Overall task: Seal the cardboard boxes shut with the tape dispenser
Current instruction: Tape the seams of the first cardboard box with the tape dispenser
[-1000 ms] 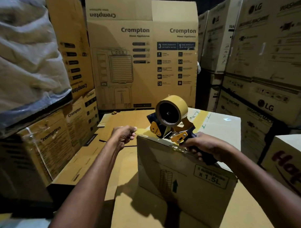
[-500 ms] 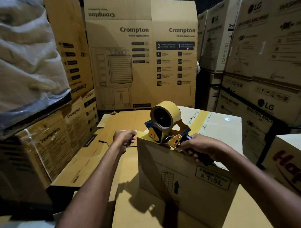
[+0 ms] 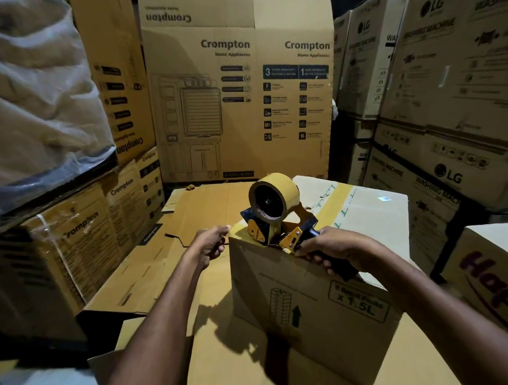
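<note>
Gripped by the right hand, the tape dispenser has dipped at the cardboard box's near top edge as the curled left hand, grip unclear, closes on its corner, the seam seemingly almost taped.

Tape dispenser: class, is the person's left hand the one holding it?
No: the right hand grips the tape dispenser by its black handle at the cardboard box top edge, while the left hand holds the box's corner.
</note>
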Action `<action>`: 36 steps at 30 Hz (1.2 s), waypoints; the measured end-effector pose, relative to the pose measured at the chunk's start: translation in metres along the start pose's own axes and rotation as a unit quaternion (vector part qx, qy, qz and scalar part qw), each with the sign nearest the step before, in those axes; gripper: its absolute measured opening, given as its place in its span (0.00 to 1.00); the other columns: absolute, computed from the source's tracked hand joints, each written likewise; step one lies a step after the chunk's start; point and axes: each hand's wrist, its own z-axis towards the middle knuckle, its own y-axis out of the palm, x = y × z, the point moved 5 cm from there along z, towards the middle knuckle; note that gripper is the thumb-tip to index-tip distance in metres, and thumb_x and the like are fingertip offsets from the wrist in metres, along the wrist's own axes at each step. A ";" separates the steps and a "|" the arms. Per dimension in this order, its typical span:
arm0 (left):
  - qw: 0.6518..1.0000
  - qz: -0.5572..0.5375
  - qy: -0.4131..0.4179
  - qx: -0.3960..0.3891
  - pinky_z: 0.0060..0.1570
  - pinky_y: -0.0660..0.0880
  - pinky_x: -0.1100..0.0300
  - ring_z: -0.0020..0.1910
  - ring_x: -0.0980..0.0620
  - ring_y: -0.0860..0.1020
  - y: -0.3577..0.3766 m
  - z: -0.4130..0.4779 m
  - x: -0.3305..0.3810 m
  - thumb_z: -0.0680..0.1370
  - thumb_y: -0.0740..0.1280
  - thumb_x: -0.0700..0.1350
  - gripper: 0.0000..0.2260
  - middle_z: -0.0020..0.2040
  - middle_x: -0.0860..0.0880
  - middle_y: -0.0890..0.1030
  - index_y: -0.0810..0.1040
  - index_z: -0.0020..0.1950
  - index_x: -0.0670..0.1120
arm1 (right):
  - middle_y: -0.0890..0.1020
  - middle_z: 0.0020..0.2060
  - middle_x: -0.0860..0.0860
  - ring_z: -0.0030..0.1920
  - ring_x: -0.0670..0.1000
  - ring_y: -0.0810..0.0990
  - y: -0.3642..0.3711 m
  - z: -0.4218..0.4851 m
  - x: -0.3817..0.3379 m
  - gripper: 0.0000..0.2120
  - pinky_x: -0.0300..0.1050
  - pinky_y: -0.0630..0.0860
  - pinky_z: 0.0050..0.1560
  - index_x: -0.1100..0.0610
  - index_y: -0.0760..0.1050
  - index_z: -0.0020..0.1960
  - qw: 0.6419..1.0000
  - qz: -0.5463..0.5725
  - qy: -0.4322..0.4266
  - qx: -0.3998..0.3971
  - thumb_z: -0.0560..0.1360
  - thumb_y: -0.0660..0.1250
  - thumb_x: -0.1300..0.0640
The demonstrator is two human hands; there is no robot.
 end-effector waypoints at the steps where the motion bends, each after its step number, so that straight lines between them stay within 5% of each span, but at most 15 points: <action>1: 1.000 0.025 0.000 -0.010 0.21 0.61 0.65 0.24 0.55 0.67 0.001 -0.003 0.002 0.81 0.69 0.47 0.07 0.28 0.51 0.71 0.79 0.49 0.44 | 0.76 0.29 0.51 0.27 0.48 0.72 0.000 0.000 0.000 0.11 0.41 0.72 0.29 0.57 0.78 0.38 1.000 -0.001 0.001 0.001 0.77 0.74 0.55; 7: 0.961 0.271 0.054 0.008 0.32 0.61 0.58 0.33 0.51 0.66 0.012 -0.013 0.018 0.84 0.55 0.52 0.13 0.41 0.47 0.71 0.73 0.52 0.44 | 0.76 0.30 0.52 0.27 0.49 0.72 0.002 0.000 0.000 0.11 0.42 0.72 0.30 0.58 0.78 0.39 1.000 -0.010 -0.005 0.007 0.76 0.74 0.55; 12: 0.903 0.403 0.086 0.125 0.40 0.70 0.55 0.39 0.48 0.75 0.009 -0.016 0.026 0.81 0.56 0.57 0.19 0.40 0.48 0.78 0.79 0.54 0.44 | 0.76 0.30 0.52 0.28 0.48 0.72 0.002 0.000 0.000 0.09 0.41 0.72 0.30 0.59 0.78 0.43 1.000 -0.008 -0.010 0.007 0.77 0.74 0.55; 14: 0.901 0.405 0.064 0.144 0.42 0.72 0.54 0.44 0.46 0.80 0.007 -0.016 0.027 0.78 0.59 0.60 0.24 0.45 0.46 0.81 0.75 0.62 0.42 | 0.76 0.30 0.51 0.28 0.48 0.72 0.002 0.001 0.001 0.08 0.42 0.72 0.30 0.58 0.78 0.43 1.000 -0.011 -0.012 0.005 0.77 0.73 0.55; 17: 0.910 0.360 0.068 0.196 0.46 0.76 0.52 0.46 0.46 0.78 -0.002 -0.023 0.033 0.77 0.66 0.51 0.18 0.45 0.46 0.78 0.63 0.61 0.47 | 0.75 0.30 0.51 0.28 0.49 0.72 0.000 0.002 0.003 0.08 0.43 0.72 0.31 0.58 0.78 0.43 1.000 -0.008 -0.011 0.005 0.77 0.73 0.54; 19: 0.906 0.328 0.134 0.231 0.42 0.74 0.53 0.43 0.49 0.76 -0.006 -0.028 0.037 0.78 0.66 0.47 0.10 0.47 0.46 0.78 0.69 0.55 0.44 | 0.75 0.31 0.51 0.28 0.49 0.72 -0.001 0.004 0.005 0.09 0.42 0.72 0.31 0.58 0.78 0.45 1.000 -0.006 -0.009 0.005 0.77 0.74 0.53; 23: 0.882 0.329 0.234 0.244 0.38 0.69 0.56 0.43 0.50 0.75 0.001 -0.035 0.038 0.78 0.69 0.57 0.12 0.46 0.50 0.78 0.74 0.45 0.49 | 0.74 0.31 0.52 0.28 0.49 0.71 0.002 0.007 0.004 0.09 0.42 0.71 0.31 0.57 0.78 0.45 1.000 -0.009 -0.012 0.004 0.76 0.74 0.53; 30: 0.979 0.080 0.043 0.184 0.34 0.66 0.57 0.41 0.49 0.73 0.014 -0.028 0.010 0.69 0.80 0.56 0.24 0.48 0.45 0.78 0.75 0.52 0.42 | 0.74 0.30 0.51 0.27 0.48 0.71 0.000 0.003 0.004 0.08 0.41 0.72 0.29 0.57 0.77 0.44 1.000 -0.016 -0.024 0.004 0.77 0.72 0.54; 36: 0.976 -0.116 -0.036 0.178 0.45 0.71 0.56 0.56 0.42 0.75 0.011 -0.027 -0.009 0.61 0.84 0.50 0.38 0.60 0.42 0.79 0.77 0.66 0.37 | 0.73 0.30 0.51 0.27 0.48 0.70 0.005 0.005 0.000 0.09 0.42 0.71 0.30 0.57 0.76 0.41 1.000 -0.028 -0.006 -0.011 0.78 0.71 0.54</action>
